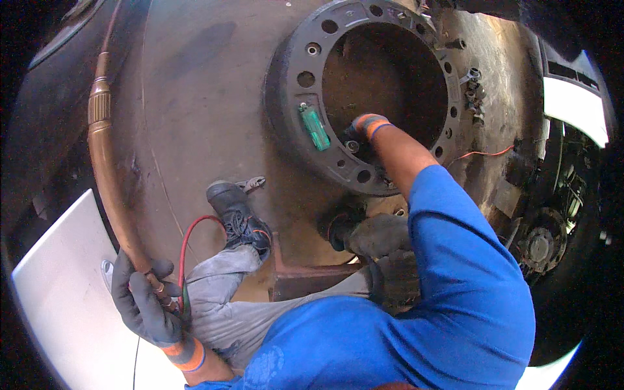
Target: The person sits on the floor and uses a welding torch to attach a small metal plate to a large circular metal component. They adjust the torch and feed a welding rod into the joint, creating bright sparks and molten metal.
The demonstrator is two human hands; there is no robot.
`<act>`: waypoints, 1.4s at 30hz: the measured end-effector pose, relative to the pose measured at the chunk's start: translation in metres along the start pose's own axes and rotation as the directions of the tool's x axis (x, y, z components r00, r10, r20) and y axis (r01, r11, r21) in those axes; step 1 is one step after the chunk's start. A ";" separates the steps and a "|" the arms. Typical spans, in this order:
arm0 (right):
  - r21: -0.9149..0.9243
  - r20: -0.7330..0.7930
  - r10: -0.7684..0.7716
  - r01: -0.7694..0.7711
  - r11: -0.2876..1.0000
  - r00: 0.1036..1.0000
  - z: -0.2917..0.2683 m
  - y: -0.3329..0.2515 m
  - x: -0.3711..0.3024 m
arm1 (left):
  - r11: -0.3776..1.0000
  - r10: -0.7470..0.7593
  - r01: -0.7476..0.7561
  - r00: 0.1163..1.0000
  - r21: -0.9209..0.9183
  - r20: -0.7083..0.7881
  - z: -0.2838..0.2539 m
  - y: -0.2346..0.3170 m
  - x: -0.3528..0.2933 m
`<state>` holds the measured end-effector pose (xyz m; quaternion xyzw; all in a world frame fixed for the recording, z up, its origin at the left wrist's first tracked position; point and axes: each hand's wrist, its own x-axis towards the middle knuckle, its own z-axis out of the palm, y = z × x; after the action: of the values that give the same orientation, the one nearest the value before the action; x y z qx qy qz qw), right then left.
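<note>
My left hand (148, 304), in a grey glove with an orange cuff, is closed round the lower end of a long brass gas torch (109, 162). A red hose (184, 244) and a bit of green hose meet the torch at this hand. The torch points away up the left side. My right hand (365, 127), gloved alike, reaches over the near rim of a large dark brake drum (286, 84) at its opening. Its fingers are mostly hidden in shadow, beside a round metal fitting (351, 147). A green lighter (314, 127) lies on the drum's rim, left of that hand.
A wrench (251, 184) lies on the floor by my boot (235, 218). Several bolts and metal parts (476, 97) are lined up right of the drum. An orange cord (487, 153) runs there too. A hub-like part (541, 246) stands far right, and a white panel (65, 279) left.
</note>
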<state>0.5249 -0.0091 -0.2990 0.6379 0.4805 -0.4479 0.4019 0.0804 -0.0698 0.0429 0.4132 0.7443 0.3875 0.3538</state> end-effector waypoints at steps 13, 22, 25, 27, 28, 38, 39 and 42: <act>0.001 -0.245 -0.057 0.059 0.998 0.968 -0.041 0.011 -0.086 | 0.981 0.182 -0.183 0.983 0.063 0.031 0.001 0.007 -0.010; 0.540 -0.657 -0.013 0.483 0.689 0.754 -0.064 0.031 -0.246 | 0.978 0.120 -0.109 0.991 -0.177 0.053 -0.008 0.026 -0.025; 0.563 -0.712 -0.035 0.600 0.568 0.701 -0.049 0.049 -0.293 | 0.959 0.155 -0.132 0.985 -0.252 0.070 -0.009 0.031 -0.031; 0.544 -0.792 0.000 0.706 0.454 0.610 -0.033 0.053 -0.314 | 0.949 0.187 -0.161 0.980 -0.271 0.070 -0.010 0.030 -0.033; 0.558 -0.794 0.032 0.706 0.437 0.607 -0.031 0.055 -0.326 | 0.954 0.176 -0.150 0.981 -0.261 0.077 -0.012 0.031 -0.035; 0.506 -0.849 0.065 0.772 0.386 0.524 0.038 0.100 -0.363 | 0.947 0.214 -0.194 0.975 -0.255 0.052 -0.018 0.031 -0.052; 0.562 -0.809 0.056 0.741 0.367 0.586 0.047 0.110 -0.347 | 0.949 0.204 -0.177 0.976 -0.261 0.077 -0.020 0.033 -0.054; 0.657 -0.748 0.100 0.711 0.252 0.656 0.062 0.090 -0.336 | 0.948 0.213 -0.180 0.972 -0.264 0.099 -0.024 0.038 -0.063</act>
<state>0.5550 -0.1718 0.0129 0.7362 0.3636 -0.4529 -0.3474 0.0985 -0.1189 0.0993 0.4604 0.6199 0.4857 0.4097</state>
